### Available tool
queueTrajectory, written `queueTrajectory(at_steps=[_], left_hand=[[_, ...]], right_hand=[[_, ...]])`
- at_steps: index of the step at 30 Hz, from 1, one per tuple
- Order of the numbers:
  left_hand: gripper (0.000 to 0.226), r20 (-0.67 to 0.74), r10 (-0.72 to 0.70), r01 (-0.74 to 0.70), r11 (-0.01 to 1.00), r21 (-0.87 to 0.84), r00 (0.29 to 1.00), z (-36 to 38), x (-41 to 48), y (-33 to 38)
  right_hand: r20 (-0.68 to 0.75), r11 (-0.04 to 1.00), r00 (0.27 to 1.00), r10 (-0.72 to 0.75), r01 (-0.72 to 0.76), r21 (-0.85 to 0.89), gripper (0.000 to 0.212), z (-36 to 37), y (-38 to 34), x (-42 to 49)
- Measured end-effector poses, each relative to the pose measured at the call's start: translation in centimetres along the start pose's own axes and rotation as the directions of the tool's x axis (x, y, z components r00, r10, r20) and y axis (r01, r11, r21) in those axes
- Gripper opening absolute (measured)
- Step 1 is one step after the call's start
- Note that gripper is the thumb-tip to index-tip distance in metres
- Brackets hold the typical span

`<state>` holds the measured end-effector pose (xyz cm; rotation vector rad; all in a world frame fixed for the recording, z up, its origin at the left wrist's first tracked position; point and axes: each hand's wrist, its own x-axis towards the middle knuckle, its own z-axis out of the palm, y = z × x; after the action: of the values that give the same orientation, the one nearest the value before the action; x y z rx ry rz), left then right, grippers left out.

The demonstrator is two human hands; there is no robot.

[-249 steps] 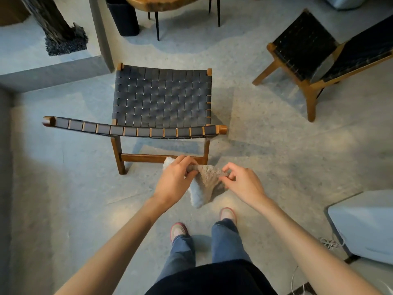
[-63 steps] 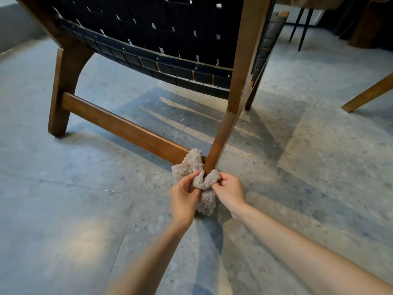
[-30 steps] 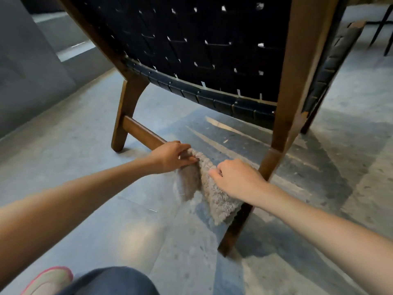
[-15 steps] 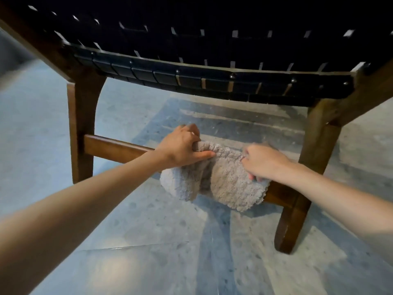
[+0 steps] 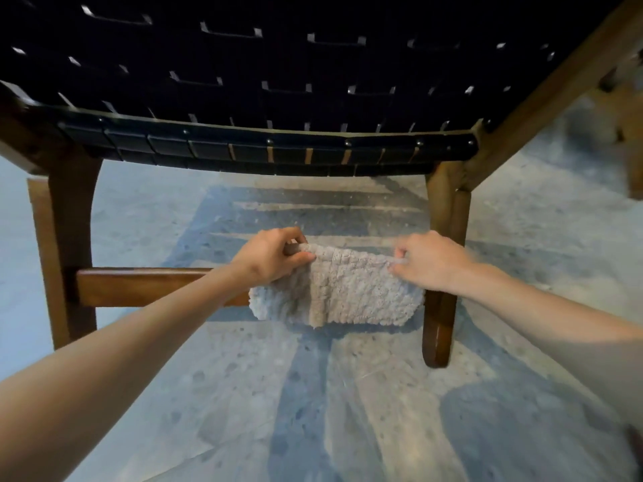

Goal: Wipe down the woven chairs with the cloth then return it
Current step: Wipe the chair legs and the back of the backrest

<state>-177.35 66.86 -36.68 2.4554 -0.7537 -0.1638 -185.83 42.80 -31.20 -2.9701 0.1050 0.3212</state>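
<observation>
Down low at the frame: the rail is being wiped, and the job is judged to be mid-course.

In the head view, the cloth (image 5: 348, 287) is draped over the lower crossbar (image 5: 146, 285) of the woven chair (image 5: 278, 64), just beside the leg (image 5: 440, 307) on the right. Its top edge is pinched at one end by the left hand (image 5: 275, 259) and at the other by the right hand (image 5: 431, 260), fingers curled onto the fabric. Only this one chair's woodwork is being covered; any other chair is out of sight, so its state cannot be told. The cloth is not yet returned.
</observation>
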Motion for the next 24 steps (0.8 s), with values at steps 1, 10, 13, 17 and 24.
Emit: queueTrajectory(at_steps=[1,10,13,17,24], left_hand=[[0.025,0.034,-0.008,0.008,1.0,-0.018,0.999,0.1,-0.2,0.2],[0.025,0.179,-0.159,0.122,0.972,0.2,0.971,1.8,-0.6,2.9],[0.034,0.016,-0.165,0.144,0.901,0.41,0.986,2.1,0.2,3.5],[0.029,-0.086,-0.123,0.145,0.928,0.344,0.989,2.7,1.1,3.6],[0.036,-0.308,-0.105,0.177,0.96,0.216,0.946,7.2,-0.1,3.0]], right_hand=[[0.047,1.0,0.999,0.021,-0.02,-0.019,0.013,-0.4,-0.3,-0.4],[0.274,0.995,0.957,0.099,-0.094,-0.03,0.012,-2.1,0.4,-1.5],[0.228,0.992,0.966,0.125,-0.125,-0.013,0.014,-1.4,0.9,-0.5],[0.036,0.989,0.988,0.15,-0.15,-0.002,0.017,0.9,1.6,1.4],[-0.186,0.994,0.982,0.022,-0.001,0.111,0.036,5.7,3.0,2.1]])
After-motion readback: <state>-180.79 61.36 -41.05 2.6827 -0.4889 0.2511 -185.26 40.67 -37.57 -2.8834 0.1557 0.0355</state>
